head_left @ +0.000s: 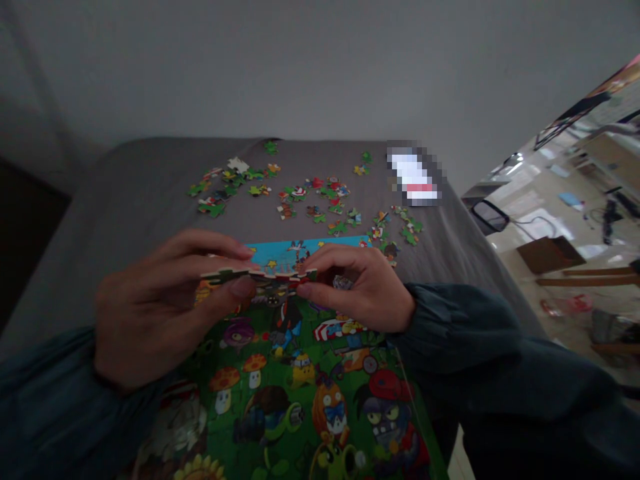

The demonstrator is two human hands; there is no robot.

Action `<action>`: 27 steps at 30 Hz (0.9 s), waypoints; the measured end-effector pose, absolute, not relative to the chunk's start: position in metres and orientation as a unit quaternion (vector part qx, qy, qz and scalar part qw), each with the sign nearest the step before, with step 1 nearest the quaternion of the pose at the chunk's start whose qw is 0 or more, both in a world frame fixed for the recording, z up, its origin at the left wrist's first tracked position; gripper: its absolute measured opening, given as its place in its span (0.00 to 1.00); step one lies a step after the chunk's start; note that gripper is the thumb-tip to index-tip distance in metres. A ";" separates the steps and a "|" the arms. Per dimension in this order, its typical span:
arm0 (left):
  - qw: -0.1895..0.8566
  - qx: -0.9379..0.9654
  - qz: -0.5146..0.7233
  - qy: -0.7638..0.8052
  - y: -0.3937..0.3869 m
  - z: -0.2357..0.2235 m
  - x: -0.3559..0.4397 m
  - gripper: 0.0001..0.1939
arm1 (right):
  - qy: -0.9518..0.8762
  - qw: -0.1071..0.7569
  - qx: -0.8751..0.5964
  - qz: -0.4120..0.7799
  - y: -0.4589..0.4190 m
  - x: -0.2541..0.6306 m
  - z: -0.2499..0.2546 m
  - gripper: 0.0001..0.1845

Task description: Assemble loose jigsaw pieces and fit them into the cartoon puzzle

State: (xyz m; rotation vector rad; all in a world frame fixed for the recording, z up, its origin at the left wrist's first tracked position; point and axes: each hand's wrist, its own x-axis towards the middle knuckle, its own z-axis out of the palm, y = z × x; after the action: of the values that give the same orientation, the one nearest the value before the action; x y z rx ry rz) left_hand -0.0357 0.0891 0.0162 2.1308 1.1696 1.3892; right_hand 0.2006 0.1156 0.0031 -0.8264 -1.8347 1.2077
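"So, what's your left hand (155,307) doing?"

"You're pinching one end of a strip of joined puzzle pieces (260,277) between thumb and fingers, so that grip is closed on it."

"And your right hand (360,287)?"

"Its grip is closed on the other end. You hold the strip edge-on, with the two hands almost meeting."

"Where's the strip?"

"Right above the big puzzle (295,393), where green cartoon scenes meet a blue stretch. You can't tell from this view whether it touches."

"What's around you?"

"Loose pieces (300,197) lie scattered in small clumps on a grey cover (125,213), beyond your hands. Past them, near the far right corner, sits a white thing (415,177), too blurred to name. Dark sleeves (475,347) reach to both wrists, and a floor (540,220) shows off to the right, beyond the cover."
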 end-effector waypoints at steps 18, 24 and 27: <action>0.181 0.676 0.509 0.501 0.089 0.014 -0.034 0.02 | -0.718 0.380 -0.340 0.473 0.116 0.201 0.004 0.09; 0.255 0.693 0.487 0.467 0.088 0.021 -0.028 0.05 | -0.708 0.372 -0.333 0.500 0.116 0.200 0.004 0.10; 0.243 0.702 0.495 0.451 0.089 0.022 -0.027 0.05 | -0.701 0.377 -0.329 0.508 0.116 0.200 0.003 0.09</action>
State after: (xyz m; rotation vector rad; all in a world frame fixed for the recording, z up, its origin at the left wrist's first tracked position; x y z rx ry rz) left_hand -0.0272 0.0895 0.0219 1.9180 1.2317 1.3523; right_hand 0.2004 0.1160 0.0031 -0.8422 -1.7928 1.2994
